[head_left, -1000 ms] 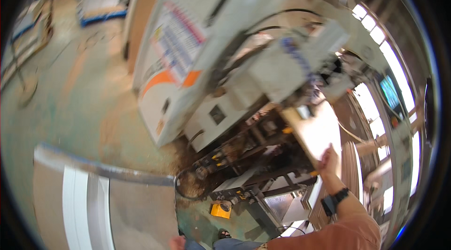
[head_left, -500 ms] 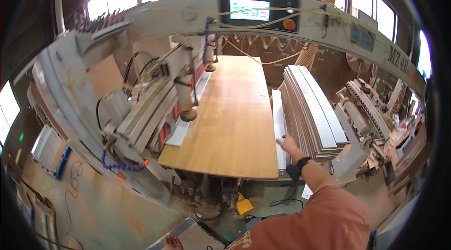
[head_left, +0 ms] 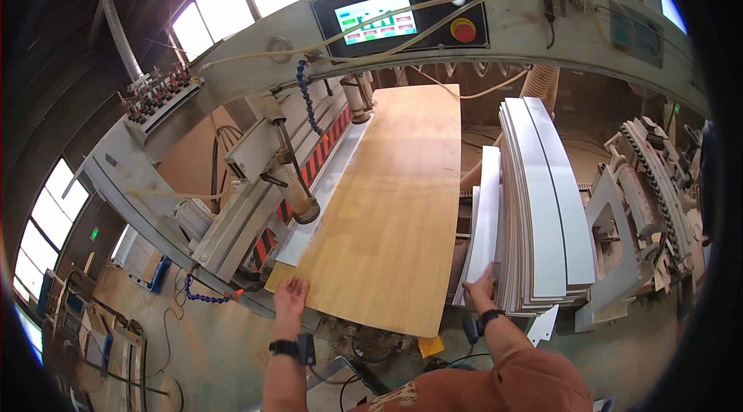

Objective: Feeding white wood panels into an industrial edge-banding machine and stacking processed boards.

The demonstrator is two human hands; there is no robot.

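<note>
A long wood-grain board (head_left: 387,211) lies lengthwise under the machine's arch. My left hand (head_left: 291,294) is at the board's near left corner, its fingers resting over the front edge, with the palm not wrapped round it. To the right of the board lies a narrow white panel (head_left: 485,203). My right hand (head_left: 481,287) is at the near end of this panel, thumb on its left side and fingers on its right, gripping it. Between the board and the stack, another white strip shows partly beneath the panel.
A tall stack of white-faced panels (head_left: 546,203) stands to the right. The grey machine arch (head_left: 255,56) carries a screen (head_left: 375,19) and red stop button (head_left: 463,31). Clamp cylinders (head_left: 298,195) stand over the board's left side. A roller frame (head_left: 650,188) is at the far right.
My left hand has come up from the lower edge to the board's near left corner. My right hand has closed on the white panel's near end. The view has turned and tilted.
</note>
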